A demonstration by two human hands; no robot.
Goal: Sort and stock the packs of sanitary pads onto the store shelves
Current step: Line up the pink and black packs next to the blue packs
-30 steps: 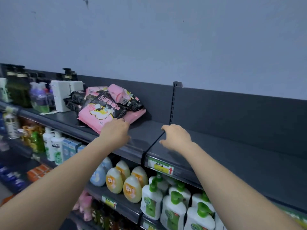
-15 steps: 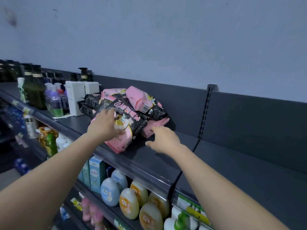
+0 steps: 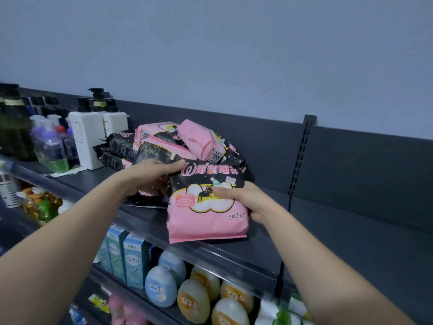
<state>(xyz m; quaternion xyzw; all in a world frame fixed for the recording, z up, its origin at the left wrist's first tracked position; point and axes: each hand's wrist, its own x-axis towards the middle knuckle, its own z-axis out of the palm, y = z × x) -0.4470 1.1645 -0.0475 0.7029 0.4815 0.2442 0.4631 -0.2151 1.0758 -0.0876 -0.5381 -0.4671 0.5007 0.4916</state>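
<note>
A pink-and-black pack of sanitary pads (image 3: 206, 214) stands tilted at the front of the dark top shelf (image 3: 234, 249). My right hand (image 3: 243, 200) grips its right side, thumb across the front. My left hand (image 3: 152, 174) holds its upper left corner, fingers curled over the top edge. Behind them lies a loose heap of pink and black pad packs (image 3: 178, 141), with a small pink pack (image 3: 199, 139) on top.
White pump bottles (image 3: 86, 139) and dark and purple bottles (image 3: 49, 146) stand left of the heap. The top shelf runs on bare to the right past an upright (image 3: 300, 160). Below are boxes (image 3: 133, 261) and egg-shaped bottles (image 3: 194, 299).
Both hands came together on the front pack and pulled it off the heap toward the shelf's front edge. The view has moved closer to the heap.
</note>
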